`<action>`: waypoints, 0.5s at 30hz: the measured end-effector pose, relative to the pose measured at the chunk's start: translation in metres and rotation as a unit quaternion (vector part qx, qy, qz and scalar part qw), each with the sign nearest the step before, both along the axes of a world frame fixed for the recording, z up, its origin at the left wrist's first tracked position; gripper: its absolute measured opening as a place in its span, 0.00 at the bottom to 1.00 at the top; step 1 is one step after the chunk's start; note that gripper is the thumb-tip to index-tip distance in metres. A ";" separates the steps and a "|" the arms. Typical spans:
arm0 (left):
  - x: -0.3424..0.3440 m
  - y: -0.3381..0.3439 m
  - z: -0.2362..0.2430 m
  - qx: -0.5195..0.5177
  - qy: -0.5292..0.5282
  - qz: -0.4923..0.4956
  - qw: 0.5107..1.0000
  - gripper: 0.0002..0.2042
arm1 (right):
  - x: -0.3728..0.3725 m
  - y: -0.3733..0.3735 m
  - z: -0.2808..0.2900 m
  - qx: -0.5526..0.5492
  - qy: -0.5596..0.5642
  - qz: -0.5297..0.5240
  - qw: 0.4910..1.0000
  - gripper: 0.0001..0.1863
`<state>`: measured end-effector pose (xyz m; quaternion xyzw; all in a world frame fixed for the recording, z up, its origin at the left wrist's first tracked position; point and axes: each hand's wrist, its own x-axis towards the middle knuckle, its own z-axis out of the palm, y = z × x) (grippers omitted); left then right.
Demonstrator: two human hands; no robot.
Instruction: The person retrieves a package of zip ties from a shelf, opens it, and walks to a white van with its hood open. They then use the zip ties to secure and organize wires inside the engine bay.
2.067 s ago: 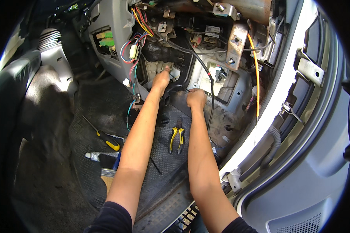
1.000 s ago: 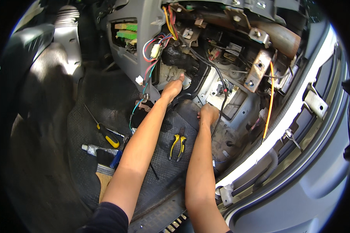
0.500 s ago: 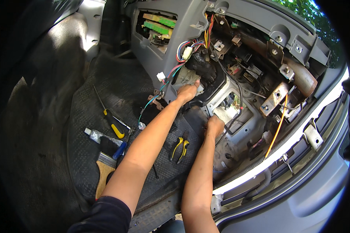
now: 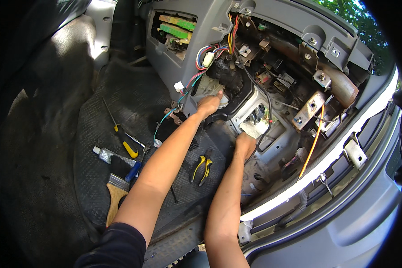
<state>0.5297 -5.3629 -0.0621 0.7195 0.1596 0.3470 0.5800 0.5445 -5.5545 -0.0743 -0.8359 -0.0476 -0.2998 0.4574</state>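
A housing with a black rim and a pale grey frame (image 4: 265, 147) sits low in the opened dashboard, with a rectangular opening in its frame. My left hand (image 4: 210, 105) is closed on the left side of this housing, thumb up against it, its fingertips hidden. Lower down, my right hand (image 4: 245, 145) is curled around the bottom corner of the frame beside the opening. What its fingers press on underneath cannot be seen. Just above my left hand hangs a dark, torn-looking cover (image 4: 225, 73), next to loose coloured wires with a white connector (image 4: 208, 59).
On the black floor mat (image 4: 120, 89) lie yellow-handled pliers (image 4: 202, 169), a yellow-and-black screwdriver (image 4: 127, 144), a crumpled tube (image 4: 106, 155) and a wide paintbrush (image 4: 116, 192). Metal brackets (image 4: 309, 110) and an orange wire (image 4: 312, 147) stand out at right, near the door sill.
The whole view has shifted slightly, so everything sits a little further left. Both hands keep their places on the housing.
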 end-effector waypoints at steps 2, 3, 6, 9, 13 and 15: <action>-0.005 0.000 0.003 -0.003 0.017 -0.020 1.000 0.39 | -0.001 0.001 0.000 -0.023 0.026 0.005 0.999 0.21; -0.008 0.000 0.004 0.000 0.020 -0.027 0.999 0.39 | -0.001 0.003 0.000 -0.037 0.034 -0.003 0.999 0.21; -0.013 -0.001 0.005 0.005 0.019 -0.035 0.999 0.39 | 0.002 0.007 0.001 -0.054 0.053 -0.021 0.997 0.22; -0.008 -0.001 0.002 0.014 0.009 -0.019 1.000 0.39 | 0.005 0.009 0.001 -0.057 0.066 -0.012 0.996 0.22; 0.004 0.000 -0.003 0.011 -0.008 0.018 1.000 0.41 | 0.010 0.011 -0.001 -0.064 0.083 -0.008 0.994 0.22; 0.006 0.001 -0.003 0.007 -0.006 0.016 1.000 0.42 | 0.012 0.013 0.000 -0.065 0.086 0.004 0.994 0.22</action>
